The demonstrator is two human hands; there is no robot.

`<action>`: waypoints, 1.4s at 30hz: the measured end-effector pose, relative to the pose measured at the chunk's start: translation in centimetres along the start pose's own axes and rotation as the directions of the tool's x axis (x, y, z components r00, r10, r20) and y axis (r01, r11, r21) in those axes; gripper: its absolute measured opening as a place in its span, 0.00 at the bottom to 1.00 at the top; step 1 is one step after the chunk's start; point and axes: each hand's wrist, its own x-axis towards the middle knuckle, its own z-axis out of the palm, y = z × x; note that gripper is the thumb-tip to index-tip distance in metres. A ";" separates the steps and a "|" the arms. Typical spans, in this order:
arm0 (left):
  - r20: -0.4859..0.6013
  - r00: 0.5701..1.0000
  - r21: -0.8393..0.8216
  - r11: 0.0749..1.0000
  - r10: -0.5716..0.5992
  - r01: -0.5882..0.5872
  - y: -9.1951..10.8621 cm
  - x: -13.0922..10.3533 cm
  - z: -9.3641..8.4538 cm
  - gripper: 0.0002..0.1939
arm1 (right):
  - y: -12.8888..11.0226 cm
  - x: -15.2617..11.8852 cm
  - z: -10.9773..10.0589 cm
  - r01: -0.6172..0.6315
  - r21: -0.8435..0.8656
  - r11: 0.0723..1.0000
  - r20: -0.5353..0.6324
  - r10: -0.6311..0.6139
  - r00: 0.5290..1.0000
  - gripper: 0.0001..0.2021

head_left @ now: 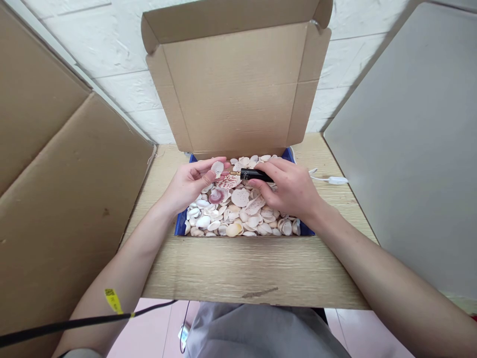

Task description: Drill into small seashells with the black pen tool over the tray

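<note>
Head view: left hand point(190, 183) pinches a ribbed, fan-shaped shell point(217, 169); right hand point(286, 184) grips a glossy cylindrical drill point(256, 174).

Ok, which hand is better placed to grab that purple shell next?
Probably your left hand: its fingers are closer to the purple shell, though they already hold a pale shell. Your right hand is farther off, gripping the black tool.

Black drill point(256, 174); shell point(228, 182) white, red-speckled; box walls point(181, 223) blue.

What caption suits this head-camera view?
Left hand holding a pale shell, right hand a black tool, over a box of shells.
</note>
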 end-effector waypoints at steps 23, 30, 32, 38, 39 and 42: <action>0.245 0.963 -0.066 0.989 -0.113 0.133 0.3 -0.3 -0.3 0.20 | 0.5 0.3 -0.1 0.060 -0.022 0.998 -0.182 -0.063 0.981 0.12; 0.246 0.968 -0.122 0.989 -0.052 0.084 0.1 -0.4 -0.6 0.18 | 0.5 0.1 -0.1 0.011 -0.043 0.999 -0.064 -0.014 0.998 0.13; 0.221 0.975 -0.111 0.992 -0.028 0.053 0.0 -0.4 -0.6 0.19 | 0.4 0.1 0.0 -0.018 -0.043 0.999 -0.008 0.017 1.000 0.15; 0.143 0.990 -0.033 0.999 -0.017 0.022 -0.1 -0.2 -0.6 0.22 | 0.3 0.1 0.0 -0.013 -0.065 0.998 0.015 0.014 1.000 0.19; 0.132 0.991 -0.019 1.000 -0.022 0.025 -0.1 -0.2 -0.6 0.22 | 0.4 0.1 0.0 0.000 -0.071 0.997 0.019 0.001 1.000 0.21; 0.114 0.992 -0.002 0.998 -0.060 0.061 0.1 -0.2 -0.3 0.23 | 0.6 0.2 -0.1 0.033 -0.105 0.994 0.028 -0.030 0.999 0.20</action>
